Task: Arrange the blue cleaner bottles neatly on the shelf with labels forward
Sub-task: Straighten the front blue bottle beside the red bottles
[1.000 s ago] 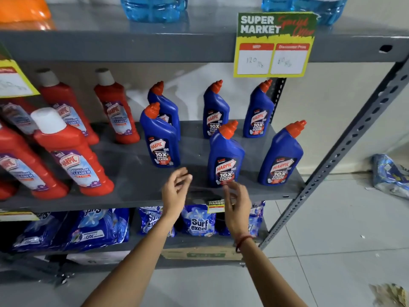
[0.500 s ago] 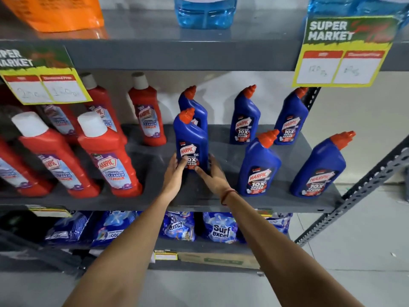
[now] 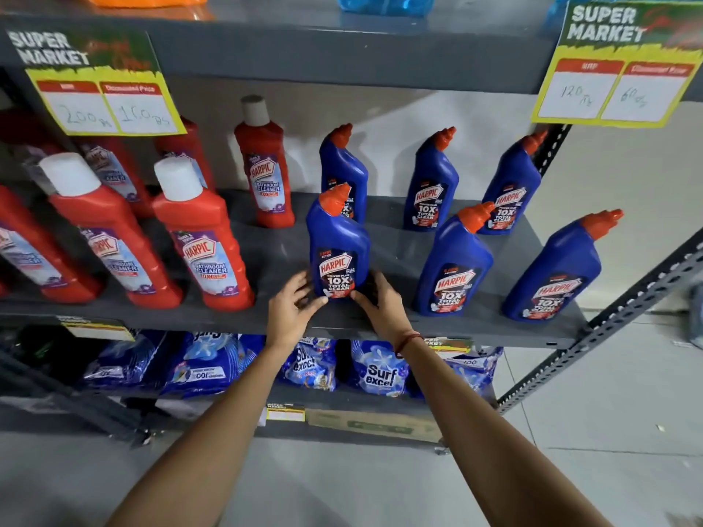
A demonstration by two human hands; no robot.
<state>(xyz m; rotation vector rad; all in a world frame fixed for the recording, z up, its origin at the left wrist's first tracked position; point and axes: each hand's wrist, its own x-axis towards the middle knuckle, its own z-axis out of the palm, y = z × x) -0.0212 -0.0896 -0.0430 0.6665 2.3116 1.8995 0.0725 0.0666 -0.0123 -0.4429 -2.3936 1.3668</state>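
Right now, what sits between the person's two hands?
In the head view, one blue Harpic bottle stands upright between the left hand and right hand, label forward.

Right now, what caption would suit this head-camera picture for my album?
Both hands, left and right, steady a blue cleaner bottle upright on the grey shelf, label forward.

The grey shelf (image 3: 277,256) carries upright blue cleaner bottles (image 3: 452,268) beside red cleaner bottles (image 3: 205,245).
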